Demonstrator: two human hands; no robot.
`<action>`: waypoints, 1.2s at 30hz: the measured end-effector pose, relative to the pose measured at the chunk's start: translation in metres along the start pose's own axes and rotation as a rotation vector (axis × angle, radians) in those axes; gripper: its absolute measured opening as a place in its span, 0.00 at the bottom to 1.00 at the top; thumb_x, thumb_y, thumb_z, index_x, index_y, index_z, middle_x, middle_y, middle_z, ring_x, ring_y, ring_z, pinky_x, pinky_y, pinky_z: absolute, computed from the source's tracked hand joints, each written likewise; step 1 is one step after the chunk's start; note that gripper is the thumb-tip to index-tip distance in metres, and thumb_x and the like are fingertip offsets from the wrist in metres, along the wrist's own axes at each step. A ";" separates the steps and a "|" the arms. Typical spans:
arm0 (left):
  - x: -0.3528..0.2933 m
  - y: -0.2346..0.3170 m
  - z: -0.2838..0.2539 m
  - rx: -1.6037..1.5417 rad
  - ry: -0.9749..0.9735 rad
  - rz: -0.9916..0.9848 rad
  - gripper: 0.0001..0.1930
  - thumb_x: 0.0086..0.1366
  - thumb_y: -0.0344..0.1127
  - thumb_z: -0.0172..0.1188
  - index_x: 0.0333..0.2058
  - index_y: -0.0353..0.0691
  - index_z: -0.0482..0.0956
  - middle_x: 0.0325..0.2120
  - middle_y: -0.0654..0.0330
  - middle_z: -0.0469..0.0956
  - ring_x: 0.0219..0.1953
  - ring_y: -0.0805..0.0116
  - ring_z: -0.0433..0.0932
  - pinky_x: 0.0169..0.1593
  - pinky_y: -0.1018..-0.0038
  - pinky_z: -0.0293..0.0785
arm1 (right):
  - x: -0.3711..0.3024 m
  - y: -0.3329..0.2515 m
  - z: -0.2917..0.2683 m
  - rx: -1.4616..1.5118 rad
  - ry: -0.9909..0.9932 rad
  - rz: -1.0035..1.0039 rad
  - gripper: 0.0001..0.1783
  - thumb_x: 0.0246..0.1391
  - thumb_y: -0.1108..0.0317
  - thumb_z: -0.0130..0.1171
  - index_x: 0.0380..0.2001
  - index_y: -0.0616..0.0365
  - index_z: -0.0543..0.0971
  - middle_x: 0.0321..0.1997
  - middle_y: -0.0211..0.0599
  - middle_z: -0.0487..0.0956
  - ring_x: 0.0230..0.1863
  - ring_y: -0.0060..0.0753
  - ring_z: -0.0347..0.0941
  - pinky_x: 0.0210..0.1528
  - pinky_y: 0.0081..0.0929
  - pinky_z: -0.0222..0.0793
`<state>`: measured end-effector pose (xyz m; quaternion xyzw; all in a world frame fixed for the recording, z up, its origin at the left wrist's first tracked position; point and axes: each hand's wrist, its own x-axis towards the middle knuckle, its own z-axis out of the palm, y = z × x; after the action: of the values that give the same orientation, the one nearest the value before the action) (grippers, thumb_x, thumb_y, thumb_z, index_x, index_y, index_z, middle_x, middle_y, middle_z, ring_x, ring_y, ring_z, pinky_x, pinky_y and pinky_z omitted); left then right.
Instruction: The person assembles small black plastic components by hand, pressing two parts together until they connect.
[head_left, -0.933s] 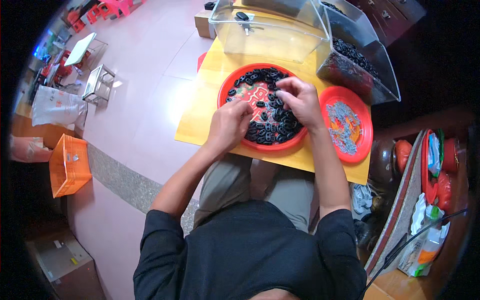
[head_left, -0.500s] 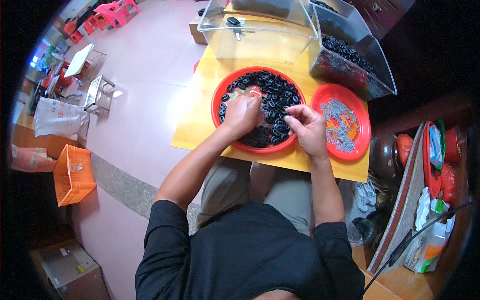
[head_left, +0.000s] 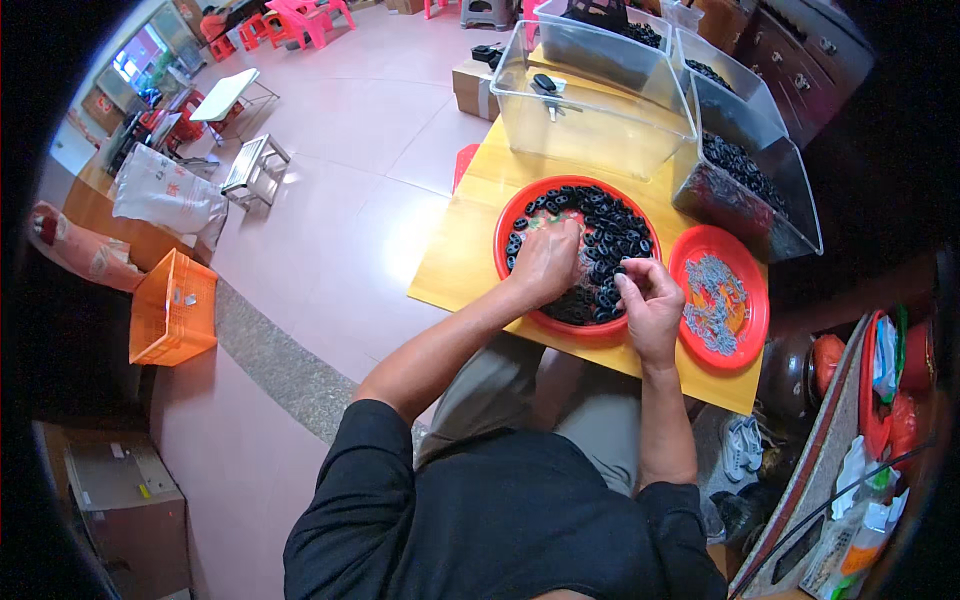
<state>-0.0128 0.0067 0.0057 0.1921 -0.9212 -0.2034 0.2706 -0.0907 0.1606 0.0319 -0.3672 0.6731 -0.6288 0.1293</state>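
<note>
I see many small black ovals with holes lying loose at mixed angles in a round red tray. They heap thickest along its right side; toward the left, its patterned bottom shows through.

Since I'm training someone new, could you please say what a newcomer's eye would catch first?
Probably the red tray of black pieces on the yellow tabletop, with the left hand over it and the right hand at its right edge. To its right sits a red plate of grey pieces. Far left is an orange crate.
</note>
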 end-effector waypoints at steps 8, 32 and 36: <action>-0.018 0.012 -0.018 -0.866 -0.073 -0.267 0.02 0.51 0.24 0.59 0.25 0.32 0.76 0.17 0.62 0.75 0.21 0.78 0.73 0.26 0.80 0.70 | 0.003 0.007 0.004 0.138 0.046 0.029 0.09 0.50 0.80 0.54 0.37 0.64 0.75 0.29 0.27 0.73 0.25 0.13 0.68 0.25 0.12 0.68; -0.056 0.040 -0.024 -1.078 -0.043 -0.301 0.08 0.64 0.30 0.52 0.26 0.35 0.71 0.18 0.68 0.66 0.22 0.82 0.63 0.24 0.83 0.60 | -0.023 -0.020 0.018 0.189 -0.050 -0.008 0.07 0.49 0.81 0.55 0.34 0.66 0.77 0.30 0.30 0.74 0.26 0.16 0.70 0.25 0.13 0.69; -0.054 0.042 -0.027 -0.872 0.052 -0.153 0.07 0.62 0.27 0.53 0.25 0.33 0.69 0.18 0.62 0.65 0.21 0.75 0.64 0.25 0.77 0.62 | -0.024 -0.014 0.018 0.143 -0.048 -0.034 0.07 0.47 0.82 0.56 0.33 0.66 0.76 0.29 0.32 0.74 0.26 0.17 0.70 0.26 0.14 0.68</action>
<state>0.0351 0.0596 0.0238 0.1328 -0.7252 -0.5874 0.3336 -0.0573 0.1636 0.0351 -0.3834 0.6168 -0.6685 0.1602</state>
